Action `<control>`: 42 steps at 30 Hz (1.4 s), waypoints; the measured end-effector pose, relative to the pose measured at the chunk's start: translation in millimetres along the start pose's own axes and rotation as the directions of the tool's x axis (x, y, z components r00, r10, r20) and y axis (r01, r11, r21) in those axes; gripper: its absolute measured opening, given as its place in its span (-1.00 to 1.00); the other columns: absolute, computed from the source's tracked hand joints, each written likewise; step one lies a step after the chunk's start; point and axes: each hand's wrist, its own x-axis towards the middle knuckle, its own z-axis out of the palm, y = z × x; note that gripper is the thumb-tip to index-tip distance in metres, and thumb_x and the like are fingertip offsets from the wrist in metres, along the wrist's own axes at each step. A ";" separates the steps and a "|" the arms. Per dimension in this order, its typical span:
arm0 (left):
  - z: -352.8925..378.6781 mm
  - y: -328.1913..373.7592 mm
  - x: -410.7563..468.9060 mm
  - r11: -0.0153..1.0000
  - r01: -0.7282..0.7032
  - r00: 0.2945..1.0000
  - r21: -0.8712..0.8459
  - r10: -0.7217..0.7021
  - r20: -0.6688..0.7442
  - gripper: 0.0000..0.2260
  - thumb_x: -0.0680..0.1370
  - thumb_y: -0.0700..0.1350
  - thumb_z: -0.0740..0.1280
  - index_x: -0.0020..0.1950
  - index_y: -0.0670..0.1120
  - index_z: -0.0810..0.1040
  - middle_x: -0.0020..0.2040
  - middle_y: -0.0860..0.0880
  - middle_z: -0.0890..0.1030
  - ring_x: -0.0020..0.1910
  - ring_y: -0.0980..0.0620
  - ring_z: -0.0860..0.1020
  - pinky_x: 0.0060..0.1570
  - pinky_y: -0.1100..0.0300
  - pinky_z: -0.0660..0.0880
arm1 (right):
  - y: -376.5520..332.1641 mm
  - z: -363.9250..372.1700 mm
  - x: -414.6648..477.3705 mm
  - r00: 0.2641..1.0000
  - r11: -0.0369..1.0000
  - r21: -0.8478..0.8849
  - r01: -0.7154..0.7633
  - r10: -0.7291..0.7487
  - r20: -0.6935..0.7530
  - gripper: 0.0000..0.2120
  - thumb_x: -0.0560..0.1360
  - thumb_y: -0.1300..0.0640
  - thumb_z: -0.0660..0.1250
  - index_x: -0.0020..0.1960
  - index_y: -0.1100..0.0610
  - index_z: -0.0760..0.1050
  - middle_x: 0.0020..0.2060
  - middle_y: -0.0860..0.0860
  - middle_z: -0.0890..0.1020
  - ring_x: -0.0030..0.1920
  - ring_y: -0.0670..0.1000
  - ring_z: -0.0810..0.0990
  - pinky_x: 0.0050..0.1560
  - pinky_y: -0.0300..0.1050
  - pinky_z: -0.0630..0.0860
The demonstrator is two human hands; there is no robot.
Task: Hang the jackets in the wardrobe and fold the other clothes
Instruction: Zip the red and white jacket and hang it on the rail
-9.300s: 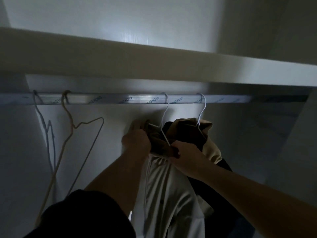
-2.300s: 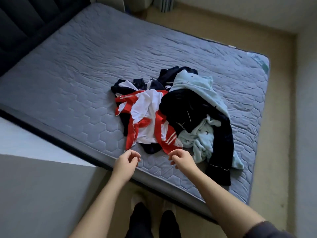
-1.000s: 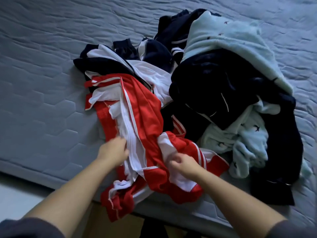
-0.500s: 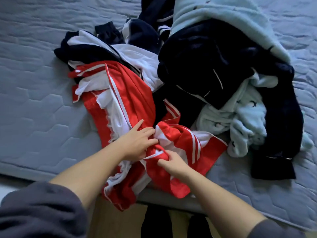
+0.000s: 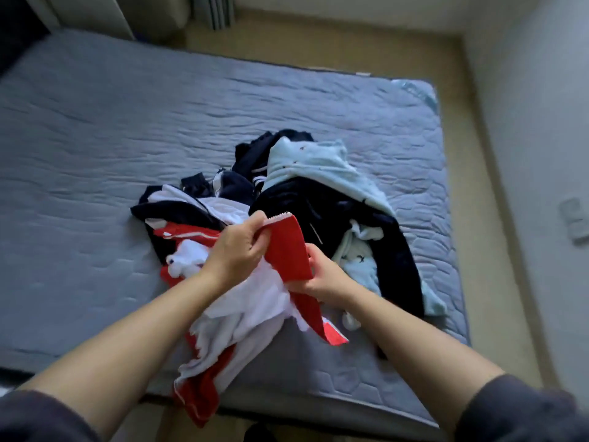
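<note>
A red and white jacket [image 5: 287, 250] is lifted off the pile near the bed's front edge. My left hand [image 5: 237, 247] grips its upper edge by the zipper teeth. My right hand [image 5: 322, 277] grips the red fabric lower down, a little to the right. Its white lining and red hem hang down over the mattress edge. Behind it lies the pile of other clothes: a dark navy garment [image 5: 322, 205], a light blue fleece piece [image 5: 318, 164] and a navy and white item [image 5: 178, 202].
The grey quilted mattress [image 5: 111, 138] fills most of the view. Beige floor [image 5: 478, 218] runs along its right side and far end. A pale wall [image 5: 541, 122] stands at the right. My dark shoes show below the bed edge.
Both hands have lifted the red and white jacket up off the pile and toward me. My head has risen, so more of the bed and room shows.
</note>
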 end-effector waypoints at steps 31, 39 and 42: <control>-243.7 326.7 -16.8 0.936 0.037 0.772 0.349 0.196 -0.605 -0.76 0.59 -0.17 0.25 -0.28 -0.15 0.36 -0.31 -0.13 0.48 -0.28 -0.11 0.43 -0.24 0.09 0.29 | -242.8 -267.6 -250.3 0.608 0.892 -0.450 -0.050 -0.330 -0.722 -0.84 0.55 0.13 0.13 -0.16 0.18 0.38 -0.21 0.15 0.55 -0.12 0.21 0.54 -0.16 -0.05 0.38; -231.4 348.6 -33.1 0.941 -0.041 0.743 0.335 0.252 -0.620 -0.77 0.58 -0.21 0.23 -0.28 -0.16 0.34 -0.38 -0.07 0.41 -0.34 -0.11 0.41 -0.28 0.09 0.27 | -227.9 -254.2 -296.5 0.613 0.662 -0.685 -0.305 -0.414 -0.673 -0.81 0.50 0.40 0.07 0.06 0.21 0.32 -0.06 0.20 0.61 -0.03 0.24 0.61 -0.13 -0.04 0.46; -237.3 359.7 -43.9 0.931 -0.042 0.767 0.362 0.262 -0.585 -0.73 0.58 -0.19 0.25 -0.31 -0.11 0.29 -0.40 -0.05 0.40 -0.33 -0.09 0.39 -0.27 0.09 0.28 | -214.9 -236.8 -307.4 0.534 0.795 -0.539 -0.279 -0.338 -0.775 -0.84 0.53 0.32 0.07 0.09 0.22 0.32 -0.09 0.22 0.60 -0.06 0.26 0.59 -0.15 -0.03 0.43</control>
